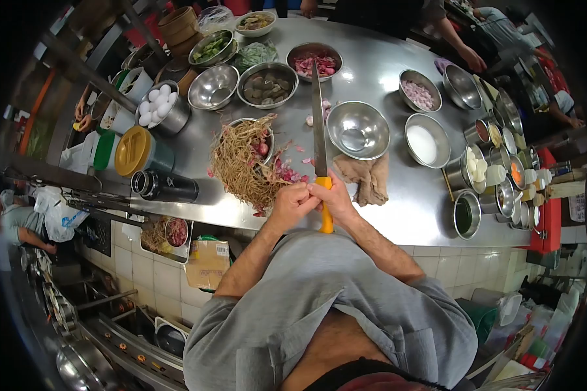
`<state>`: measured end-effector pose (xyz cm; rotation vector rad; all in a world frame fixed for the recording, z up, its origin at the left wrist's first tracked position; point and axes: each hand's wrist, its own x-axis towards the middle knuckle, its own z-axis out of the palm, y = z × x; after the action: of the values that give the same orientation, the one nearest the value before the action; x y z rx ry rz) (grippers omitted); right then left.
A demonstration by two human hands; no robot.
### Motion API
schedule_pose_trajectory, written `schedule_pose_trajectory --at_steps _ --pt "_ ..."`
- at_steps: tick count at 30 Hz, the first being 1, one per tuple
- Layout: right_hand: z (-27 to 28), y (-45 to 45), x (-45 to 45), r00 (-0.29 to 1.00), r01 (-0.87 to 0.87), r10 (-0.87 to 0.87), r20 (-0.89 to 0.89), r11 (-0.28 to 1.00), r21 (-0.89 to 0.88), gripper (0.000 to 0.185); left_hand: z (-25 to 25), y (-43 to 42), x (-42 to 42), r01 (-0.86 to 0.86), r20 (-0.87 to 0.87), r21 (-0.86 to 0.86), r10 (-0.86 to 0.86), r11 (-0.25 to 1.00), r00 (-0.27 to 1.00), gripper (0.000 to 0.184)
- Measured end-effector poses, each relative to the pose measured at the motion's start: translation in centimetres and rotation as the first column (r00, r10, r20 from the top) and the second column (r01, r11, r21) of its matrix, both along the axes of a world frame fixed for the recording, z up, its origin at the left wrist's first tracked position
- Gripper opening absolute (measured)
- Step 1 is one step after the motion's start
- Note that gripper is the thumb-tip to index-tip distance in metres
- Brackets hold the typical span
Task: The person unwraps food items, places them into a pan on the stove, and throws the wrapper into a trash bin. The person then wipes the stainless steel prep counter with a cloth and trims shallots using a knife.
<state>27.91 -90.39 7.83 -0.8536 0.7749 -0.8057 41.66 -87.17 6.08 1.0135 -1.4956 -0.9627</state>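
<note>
Knife [319, 130], stiff and probably blade-heavy, is best held by its yellow handle [327, 218], where the right hand [336, 197] is closed; left hand [291, 204] curled, contents indeterminable.

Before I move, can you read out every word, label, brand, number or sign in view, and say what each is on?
No text can be read.
Cardboard box under the table: white label and print, too small to read.
White plastic bag at left: blue print, too blurred to read.
Knife and black flask: no wording can be made out.
</note>
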Motion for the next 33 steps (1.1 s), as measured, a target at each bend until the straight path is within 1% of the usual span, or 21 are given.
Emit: schedule_pose_trajectory --at_steps 2,3,5,6,8,9,11,12,14,15,17,19,21,22,23,24,25,27,28,31,33 --pt "0.3 0.3 0.1 1.000 0.022 -0.023 -0.020 0.998 -0.051 0.058 0.5 0.1 -0.1 -0.048 0.183 -0.107 0.067 0.993 0.981 0.030" --pt "-0.2 0.2 0.3 0.999 0.038 -0.039 -0.017 0.998 -0.051 0.058 0.4 0.1 -0.2 -0.031 0.186 -0.108 0.051 0.994 0.981 0.030" --pt "-1.5 -0.3 0.3 0.991 0.131 -0.129 0.024 0.989 -0.071 0.059 -0.1 0.1 -0.7 -0.098 0.250 -0.375 0.203 0.922 0.947 0.032" --pt "-0.8 -0.5 -0.1 0.987 0.159 -0.157 0.026 0.985 -0.071 0.059 0.1 0.2 -0.7 -0.071 0.252 -0.376 0.176 0.924 0.952 0.032" --pt "1.3 -1.1 -1.3 0.975 0.182 -0.191 0.117 0.980 0.083 0.061 0.6 0.2 0.3 -0.304 0.201 -0.232 0.351 0.924 0.914 0.027" --pt "1.5 -1.3 -1.8 0.970 0.203 -0.211 0.118 0.976 0.080 0.061 -0.1 -0.1 1.5 -0.281 0.274 -0.122 0.304 0.952 0.912 0.024" --pt "1.7 -1.5 -2.4 0.982 0.177 -0.178 0.065 0.984 0.021 0.063 0.8 -0.8 2.8 -0.234 0.422 -0.104 0.256 0.967 0.870 0.017" --pt "1.6 -1.5 -2.5 0.981 0.181 -0.182 0.068 0.983 0.020 0.063 0.8 -0.9 3.2 -0.229 0.424 -0.106 0.253 0.968 0.870 0.017" --pt "1.2 -1.1 -2.6 0.977 0.139 -0.159 -0.142 0.980 -0.143 0.066 0.8 -0.9 3.7 -0.297 0.726 -0.238 0.372 0.925 0.579 0.022" --pt "1.0 -1.0 -2.6 0.978 0.134 -0.155 -0.139 0.980 -0.146 0.066 1.3 -1.0 3.9 -0.301 0.726 -0.241 0.377 0.923 0.575 0.022" --pt "0.6 -0.9 -2.6 0.941 0.038 -0.121 -0.317 0.966 -0.257 0.068 3.6 -1.2 4.4 -0.405 0.738 -0.286 0.469 0.868 0.485 0.029" --pt "0.8 -0.8 -2.4 0.932 0.017 -0.123 -0.340 0.954 -0.300 0.069 6.3 -0.9 4.7 -0.425 0.691 -0.339 0.529 0.839 0.493 0.029" --pt "0.9 -0.6 -2.1 0.922 -0.008 -0.125 -0.367 0.940 -0.340 0.069 8.7 -0.4 4.1 -0.451 0.568 -0.529 0.694 0.719 0.442 0.029" --pt "1.0 -0.5 -1.9 0.930 -0.007 -0.122 -0.347 0.938 -0.347 0.068 9.0 -0.5 3.9 -0.439 0.460 -0.550 0.696 0.711 0.551 0.036" --pt "1.0 -0.5 -1.7 0.937 -0.005 -0.119 -0.327 0.935 -0.356 0.069 8.7 -0.5 3.6 -0.446 0.460 -0.549 0.701 0.707 0.544 0.036" --pt "1.1 -0.5 -1.6 0.939 -0.014 -0.111 -0.327 0.935 -0.356 0.069 7.9 -0.5 3.1 -0.409 0.362 -0.260 0.481 0.875 0.799 0.038" --pt "1.2 -0.4 -1.5 0.947 -0.003 -0.107 -0.304 0.940 -0.341 0.067 7.0 -0.4 2.5 -0.254 0.152 0.023 0.247 0.967 0.957 0.040" --pt "1.4 -0.4 -1.3 0.954 0.005 -0.102 -0.281 0.945 -0.327 0.066 3.8 -0.2 1.0 -0.090 -0.010 0.181 0.093 0.979 0.996 0.044" --pt "1.5 -0.4 -1.3 0.960 -0.008 -0.082 -0.268 0.948 -0.317 0.066 2.4 -0.3 0.4 -0.091 -0.011 0.181 0.095 0.979 0.995 0.044" --pt "1.3 -0.3 -1.2 0.964 -0.022 -0.054 -0.259 0.959 -0.284 0.065 0.9 -0.2 -0.4 -0.060 0.018 0.109 0.058 0.992 0.998 0.048" --pt "1.1 -0.5 -1.4 0.965 -0.029 -0.041 -0.261 0.965 -0.259 0.065 1.3 -0.1 0.0 -0.051 0.161 0.077 0.038 0.996 0.986 0.046"
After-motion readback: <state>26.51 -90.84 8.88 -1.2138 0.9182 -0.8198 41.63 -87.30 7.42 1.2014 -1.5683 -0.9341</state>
